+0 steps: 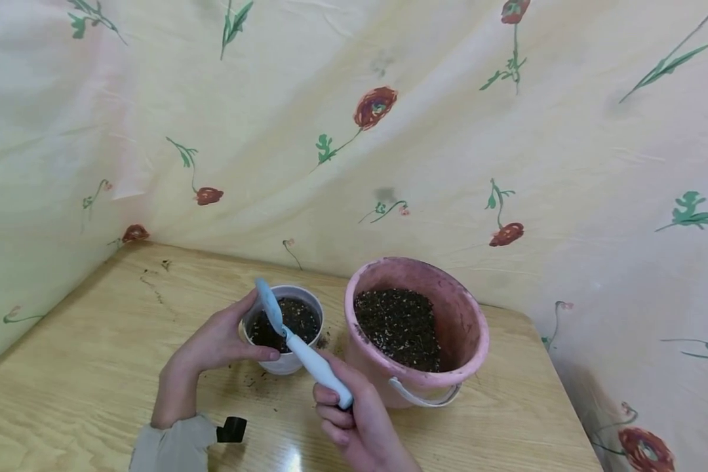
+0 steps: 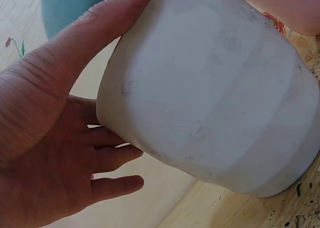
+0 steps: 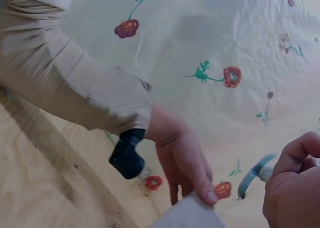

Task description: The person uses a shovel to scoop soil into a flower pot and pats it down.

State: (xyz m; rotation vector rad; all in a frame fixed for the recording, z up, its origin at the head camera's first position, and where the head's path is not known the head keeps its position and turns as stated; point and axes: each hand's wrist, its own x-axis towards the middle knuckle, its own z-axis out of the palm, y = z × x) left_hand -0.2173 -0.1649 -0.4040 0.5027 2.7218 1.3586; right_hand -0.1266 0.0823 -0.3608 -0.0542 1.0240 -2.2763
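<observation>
A small white flower pot [image 1: 280,364] stands on the table, with dark soil [image 1: 297,319] inside. My left hand [image 1: 221,337] holds it from the left, thumb on the near side at the rim and fingers around the far side. The left wrist view shows the pot's smudged wall [image 2: 210,88] close up beside the thumb. In my right hand [image 1: 356,410] is a light blue garden trowel [image 1: 315,362], gripped by its handle. Its blade [image 1: 269,306] is over the pot, tilted up toward the left rim, near my left fingers.
A pink bucket [image 1: 474,341] partly filled with dark soil [image 1: 398,328] stands right of the pot, its white handle [image 1: 425,397] hanging in front. Soil crumbs lie scattered on the wooden table [image 1: 71,367]. A flowered cloth [image 1: 271,131] hangs behind and at both sides.
</observation>
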